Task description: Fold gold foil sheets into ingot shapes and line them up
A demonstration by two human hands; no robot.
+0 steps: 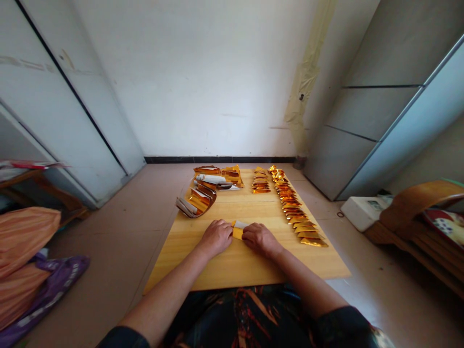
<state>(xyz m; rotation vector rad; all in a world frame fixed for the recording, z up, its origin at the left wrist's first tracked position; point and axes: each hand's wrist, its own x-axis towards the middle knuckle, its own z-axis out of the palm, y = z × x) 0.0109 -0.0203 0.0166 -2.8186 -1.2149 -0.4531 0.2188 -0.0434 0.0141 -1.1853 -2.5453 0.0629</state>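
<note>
Gold foil [237, 232] lies pinched between the left hand [216, 238] and right hand [261, 240] on a wooden board [246, 270], fingers [226, 233] curled closed around it, their tips hidden. Two rows of folded foil stand beyond, a short row [261, 182] and a long row [293, 208], their pieces too overlapped to count. One curved stack [197, 199] sits at the board's far left, partly hidden.

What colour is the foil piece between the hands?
The foil is gold with a white end, clearest in the head view.
</note>
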